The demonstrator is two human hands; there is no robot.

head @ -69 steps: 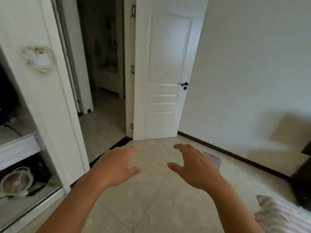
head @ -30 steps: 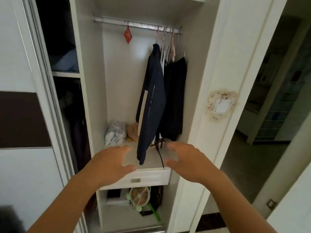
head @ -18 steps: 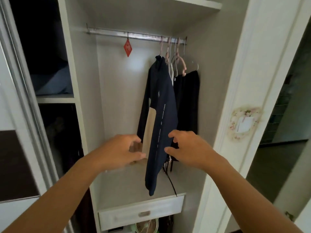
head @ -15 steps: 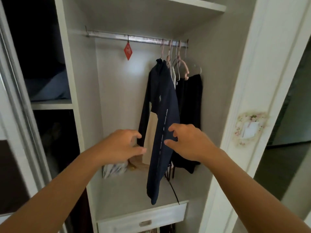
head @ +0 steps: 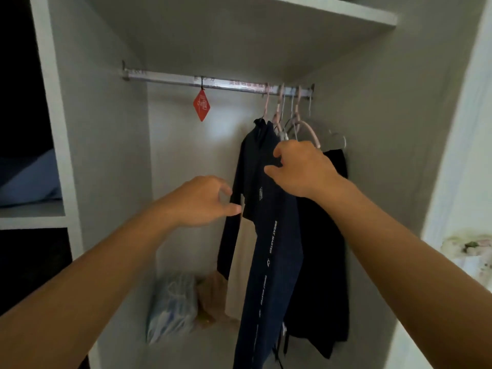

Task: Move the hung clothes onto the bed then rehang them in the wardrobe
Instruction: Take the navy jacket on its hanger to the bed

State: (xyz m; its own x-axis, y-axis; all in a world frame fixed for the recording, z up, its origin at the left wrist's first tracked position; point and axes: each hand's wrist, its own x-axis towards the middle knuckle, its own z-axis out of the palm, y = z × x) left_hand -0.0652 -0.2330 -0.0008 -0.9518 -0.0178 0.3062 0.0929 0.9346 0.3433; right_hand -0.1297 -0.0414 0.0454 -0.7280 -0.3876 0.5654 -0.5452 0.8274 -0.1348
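Observation:
A navy top (head: 269, 235) with white lettering hangs from the wardrobe rail (head: 213, 82) on a pink hanger, with black garments (head: 322, 262) behind it to the right on several hangers (head: 292, 121). My right hand (head: 300, 169) is raised in front of the navy top's shoulder, fingers loosely curled near the hangers; I cannot tell whether it touches the cloth. My left hand (head: 202, 202) hovers just left of the navy top's sleeve, fingers and thumb loosely curved, holding nothing.
A red diamond tag (head: 201, 105) dangles from the rail's left half. A plastic bag (head: 173, 307) and a tan bundle (head: 213, 296) lie on the wardrobe floor shelf. A shelf (head: 319, 9) runs overhead; the wardrobe side wall (head: 386, 155) is close on the right.
Both hands have risen and moved in toward the hung clothes. The right hand climbed from the navy top's middle to its shoulder. The view has closed in on the rail.

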